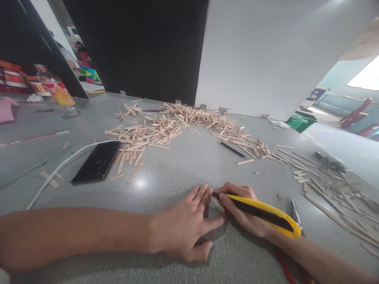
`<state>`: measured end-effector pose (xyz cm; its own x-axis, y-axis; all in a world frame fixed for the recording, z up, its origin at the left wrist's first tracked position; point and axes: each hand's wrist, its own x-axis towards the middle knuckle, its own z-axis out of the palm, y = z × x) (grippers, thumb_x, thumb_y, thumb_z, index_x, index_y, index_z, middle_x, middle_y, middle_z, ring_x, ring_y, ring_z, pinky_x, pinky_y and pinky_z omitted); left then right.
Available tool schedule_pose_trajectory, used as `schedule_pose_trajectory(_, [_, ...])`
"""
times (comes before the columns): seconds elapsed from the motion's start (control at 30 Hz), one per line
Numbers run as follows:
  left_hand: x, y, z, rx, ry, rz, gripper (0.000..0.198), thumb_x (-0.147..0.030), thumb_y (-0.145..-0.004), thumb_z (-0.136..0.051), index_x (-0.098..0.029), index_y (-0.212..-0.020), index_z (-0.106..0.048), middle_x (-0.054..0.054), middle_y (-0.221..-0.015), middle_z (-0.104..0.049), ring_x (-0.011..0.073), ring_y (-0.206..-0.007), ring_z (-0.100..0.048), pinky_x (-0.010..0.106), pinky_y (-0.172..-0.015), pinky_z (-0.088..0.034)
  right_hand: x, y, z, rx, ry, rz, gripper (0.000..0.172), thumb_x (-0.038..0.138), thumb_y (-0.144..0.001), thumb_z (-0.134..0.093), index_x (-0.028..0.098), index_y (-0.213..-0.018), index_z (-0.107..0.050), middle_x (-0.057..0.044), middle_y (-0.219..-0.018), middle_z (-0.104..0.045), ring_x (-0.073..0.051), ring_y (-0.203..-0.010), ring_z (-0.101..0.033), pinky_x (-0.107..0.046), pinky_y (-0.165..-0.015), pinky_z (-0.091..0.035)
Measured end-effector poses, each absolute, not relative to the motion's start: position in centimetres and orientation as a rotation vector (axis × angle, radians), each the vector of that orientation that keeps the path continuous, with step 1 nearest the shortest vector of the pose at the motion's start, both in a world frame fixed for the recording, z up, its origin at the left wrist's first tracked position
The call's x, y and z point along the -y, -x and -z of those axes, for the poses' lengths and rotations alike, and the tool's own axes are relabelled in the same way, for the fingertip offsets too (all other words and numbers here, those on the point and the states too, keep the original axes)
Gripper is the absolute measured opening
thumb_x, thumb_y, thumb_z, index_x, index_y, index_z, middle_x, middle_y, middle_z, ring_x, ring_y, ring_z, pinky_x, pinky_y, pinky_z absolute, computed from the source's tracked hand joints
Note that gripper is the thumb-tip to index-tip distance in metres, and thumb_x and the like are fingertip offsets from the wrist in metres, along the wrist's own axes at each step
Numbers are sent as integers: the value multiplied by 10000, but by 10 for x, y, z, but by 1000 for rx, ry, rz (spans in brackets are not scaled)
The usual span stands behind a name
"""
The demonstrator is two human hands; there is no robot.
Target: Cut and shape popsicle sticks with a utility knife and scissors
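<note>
My right hand (pixel 245 209) is closed around a yellow and black box cutter (pixel 266 215), its tip pointing left and down at the table. Close beside it, my left hand (pixel 192 223) lies palm down with its fingers stretched out. A sliver of pale wooden stick (pixel 218 204) shows between the left fingertips and the cutter's tip; most of it is hidden. Behind the right wrist lies a pair of pliers (pixel 295 215) with red handles, partly covered by my forearm.
Flat wooden sticks (pixel 166 128) lie in a broad heap at the back. A dark pen (pixel 233 149) rests near them. Left are a phone (pixel 97 162), a white cable (pixel 63 163) and a plastic bottle (pixel 57 88). Thin wood strips (pixel 328 209) lie right. Black (pixel 142 47) and white (pixel 266 51) panels stand behind.
</note>
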<state>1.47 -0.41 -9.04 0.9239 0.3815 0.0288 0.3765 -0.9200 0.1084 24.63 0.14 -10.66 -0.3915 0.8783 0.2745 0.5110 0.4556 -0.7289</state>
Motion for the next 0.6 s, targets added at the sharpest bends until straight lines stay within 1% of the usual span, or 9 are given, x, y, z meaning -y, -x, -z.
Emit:
schedule_pose_trajectory(0.1, [5,-15,92,-584,-2982,-83,714,-477,-983,-508,-127,-1586,-355,348,-1564,-411,539,-1481,-307,649,-1181,-328,-1,-246,105,2063,1152,-741,257,375,-1047,-527,227,-930,-702,19,-746,-696,-141,-660,-630,-280,-686,-439])
schedule_pose_trajectory(0.3, [6,-15,93,-586,-2986,-91,718,-470,-982,-507,-126,-1590,-341,381,-1547,-402,557,-1474,-298,649,-1175,-330,0,-247,106,2063,1160,-733,245,375,-1044,-531,233,-965,-714,11,-783,-728,-148,-694,-658,-283,-702,-444])
schedule_pose_trajectory(0.43, [5,-16,93,-585,-2985,-91,713,-470,-982,-507,-132,-1589,-347,377,-1547,-406,558,-1470,-307,649,-1175,-328,0,-248,108,2053,1169,-726,237,375,-1038,-539,234,-965,-713,15,-768,-726,-148,-687,-658,-283,-708,-448])
schedule_pose_trajectory(0.6, [4,-15,92,-589,-2969,-88,715,-474,-983,-520,-137,-1590,-352,337,-1576,-401,528,-1488,-312,644,-1188,-312,-1,-247,108,2051,1168,-735,245,379,-1038,-538,227,-976,-719,0,-784,-739,-158,-685,-661,-285,-671,-453])
